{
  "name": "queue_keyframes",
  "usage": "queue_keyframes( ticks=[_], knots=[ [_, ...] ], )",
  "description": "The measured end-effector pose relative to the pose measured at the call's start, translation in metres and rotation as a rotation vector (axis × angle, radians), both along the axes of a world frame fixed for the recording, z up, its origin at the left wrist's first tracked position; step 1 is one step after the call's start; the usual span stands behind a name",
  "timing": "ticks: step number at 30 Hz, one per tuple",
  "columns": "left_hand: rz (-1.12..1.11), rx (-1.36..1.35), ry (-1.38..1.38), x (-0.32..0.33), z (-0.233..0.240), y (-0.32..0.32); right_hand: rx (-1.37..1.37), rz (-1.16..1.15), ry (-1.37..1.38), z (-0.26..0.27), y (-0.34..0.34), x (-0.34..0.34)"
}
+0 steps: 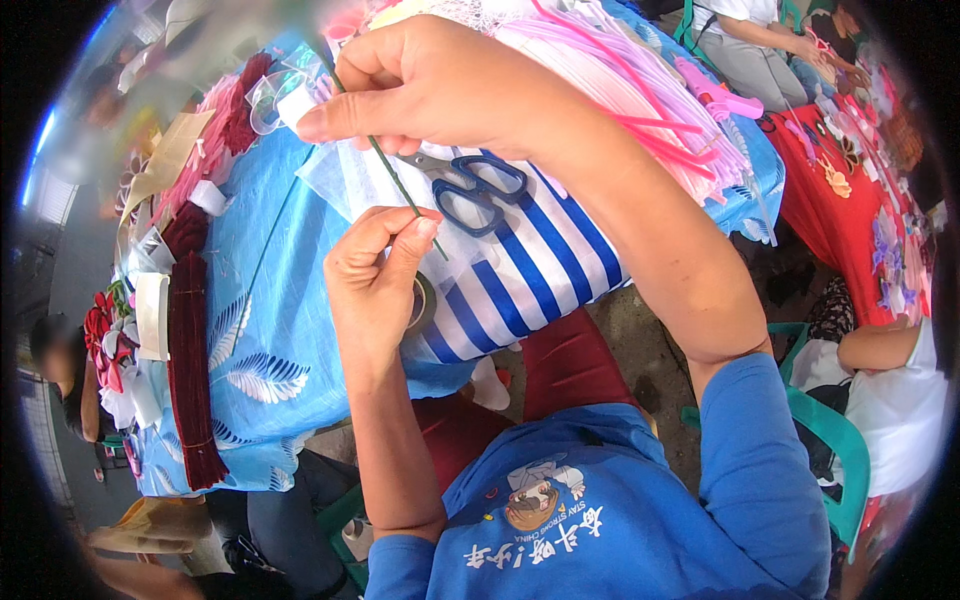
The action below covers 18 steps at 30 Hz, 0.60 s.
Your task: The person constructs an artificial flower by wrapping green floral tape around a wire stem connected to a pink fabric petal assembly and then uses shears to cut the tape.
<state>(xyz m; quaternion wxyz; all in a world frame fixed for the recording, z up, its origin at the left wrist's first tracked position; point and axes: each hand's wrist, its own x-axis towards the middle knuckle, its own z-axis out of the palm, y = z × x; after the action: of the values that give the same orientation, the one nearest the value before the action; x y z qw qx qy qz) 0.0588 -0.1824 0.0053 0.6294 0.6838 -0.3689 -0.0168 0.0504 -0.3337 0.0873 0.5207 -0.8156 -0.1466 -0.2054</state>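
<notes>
Between my two hands runs a thin green stem [391, 172], slanting down to the right. My left hand [386, 262] pinches it near its lower end between thumb and index finger. Higher up, my right hand [405, 90] has thumb and fingers closed around it. Blue-handled scissors [469, 196] lie just right of the stem on a blue-and-white striped cloth [525, 262]. A roll of dark tape [421, 304] sits partly hidden behind my left wrist. Another thin green stem [271, 240] rests on the blue tablecloth [300, 300] to the left.
Bundled dark red pipe cleaners [191, 375] lie at the table's left edge, beside a cream-coloured roll [153, 316]. Pink and lilac pipe cleaners [645, 97] fill the upper right, with a pink glue gun [716, 91]. Other people sit near a red-covered table [832, 187].
</notes>
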Motion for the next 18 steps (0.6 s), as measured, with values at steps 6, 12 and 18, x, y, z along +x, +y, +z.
queue_keyframes(
  ticks=[6,12,18],
  knots=[
    [-0.019,0.021,-0.011,0.002,-0.001,0.000,0.136,0.366,0.072,-0.005,-0.016,0.003],
    [0.023,0.005,0.011,0.002,-0.001,-0.002,-0.021,0.167,-0.104,-0.006,-0.013,0.009],
    [0.026,0.005,0.012,0.002,0.000,0.000,-0.240,-0.179,-0.287,-0.010,-0.005,0.007]
  ],
)
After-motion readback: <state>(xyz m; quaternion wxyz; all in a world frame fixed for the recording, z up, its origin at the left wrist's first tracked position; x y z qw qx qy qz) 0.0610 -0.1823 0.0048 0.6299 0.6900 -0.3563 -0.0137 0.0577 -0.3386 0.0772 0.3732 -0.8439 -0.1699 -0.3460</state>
